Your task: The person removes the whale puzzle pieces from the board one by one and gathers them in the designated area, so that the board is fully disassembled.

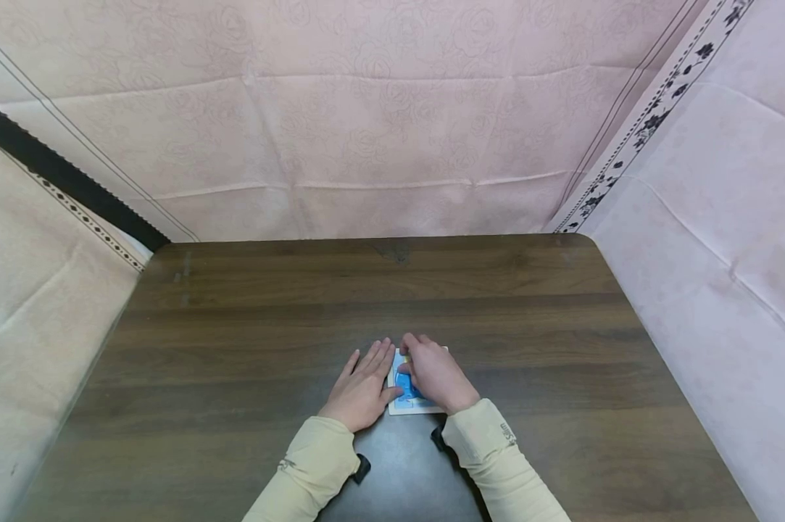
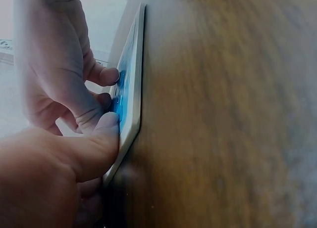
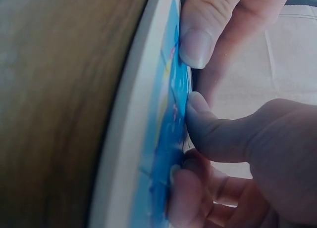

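Observation:
A small jigsaw puzzle board with a pale rim and a blue picture lies flat on the table. Along its left edge my left hand rests with fingers stretched forward, its thumb pressing the near left part of the picture. My right hand covers the board's right side, fingers bent down onto the picture. In the right wrist view its thumb and curled fingers meet a blue puzzle piece at the surface. Cut lines show in the picture; the right hand hides much of it.
The brown wood-grain table spreads around the board on all sides. Behind it hangs a pale pink patterned cloth, with further cloth at left and right. Dark straps sit at both wrists below light yellow sleeves.

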Tool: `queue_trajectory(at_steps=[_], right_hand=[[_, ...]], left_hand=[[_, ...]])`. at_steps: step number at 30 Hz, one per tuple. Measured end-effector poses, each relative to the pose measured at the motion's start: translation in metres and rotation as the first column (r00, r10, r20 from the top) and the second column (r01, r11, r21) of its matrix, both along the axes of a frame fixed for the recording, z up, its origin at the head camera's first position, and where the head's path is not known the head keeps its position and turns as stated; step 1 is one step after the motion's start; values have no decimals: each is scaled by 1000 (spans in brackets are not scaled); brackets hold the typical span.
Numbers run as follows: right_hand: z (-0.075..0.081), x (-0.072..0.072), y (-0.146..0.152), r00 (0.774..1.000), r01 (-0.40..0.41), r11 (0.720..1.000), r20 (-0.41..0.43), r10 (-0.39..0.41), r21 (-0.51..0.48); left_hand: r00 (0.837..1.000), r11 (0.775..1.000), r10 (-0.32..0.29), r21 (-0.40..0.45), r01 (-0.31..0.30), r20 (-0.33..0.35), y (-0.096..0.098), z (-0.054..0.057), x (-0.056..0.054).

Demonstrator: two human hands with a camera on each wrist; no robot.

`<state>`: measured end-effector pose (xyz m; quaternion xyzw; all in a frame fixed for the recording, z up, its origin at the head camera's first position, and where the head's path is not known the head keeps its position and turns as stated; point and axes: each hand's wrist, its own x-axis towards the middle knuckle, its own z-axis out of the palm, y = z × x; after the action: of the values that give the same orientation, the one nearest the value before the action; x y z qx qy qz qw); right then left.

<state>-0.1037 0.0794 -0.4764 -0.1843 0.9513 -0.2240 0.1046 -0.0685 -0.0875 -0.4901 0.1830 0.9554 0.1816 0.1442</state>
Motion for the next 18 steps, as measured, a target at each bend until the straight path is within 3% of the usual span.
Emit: queue_trajectory(at_steps=[18], right_hand=[[1,1,0,998,44,999,41,-43,-19]], left_hand=[[1000,999,29,25,-29,6,1,-1,0]])
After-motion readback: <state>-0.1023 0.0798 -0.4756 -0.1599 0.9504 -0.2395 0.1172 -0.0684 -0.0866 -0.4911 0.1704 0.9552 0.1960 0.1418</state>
